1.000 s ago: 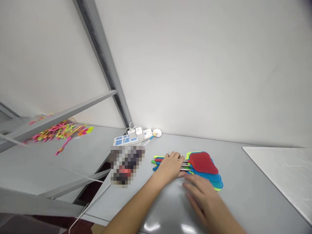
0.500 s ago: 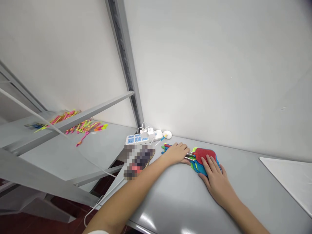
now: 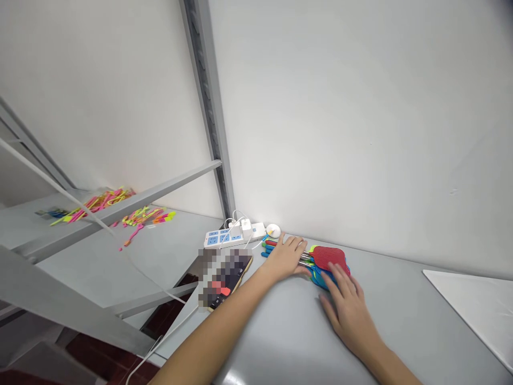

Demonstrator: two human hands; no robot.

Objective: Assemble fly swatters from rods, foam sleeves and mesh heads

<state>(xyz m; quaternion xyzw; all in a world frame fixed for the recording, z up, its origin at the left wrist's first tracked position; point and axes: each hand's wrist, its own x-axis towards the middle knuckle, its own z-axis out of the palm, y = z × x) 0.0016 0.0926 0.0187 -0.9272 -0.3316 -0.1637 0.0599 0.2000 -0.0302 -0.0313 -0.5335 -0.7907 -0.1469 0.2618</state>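
Observation:
A bundle of fly swatters lies on the grey table, heads to the right and handles to the left. The top head is red mesh, with blue and yellow-green ones showing beneath. My left hand is closed over the metal shafts in the middle of the bundle. Red, green and blue handle ends stick out past it. My right hand has its fingers apart, fingertips at the lower edge of the heads; whether they press on them I cannot tell.
Left of the bundle are a power strip with plugged-in chargers, a round white device and a partly blurred phone. A metal frame post rises behind. Pink and yellow plastic pieces lie on the left surface. A white sheet lies at right.
My right hand has drawn back slightly from the swatter heads, uncovering more of the red one. My left hand stays on the shafts. The view has shifted a little.

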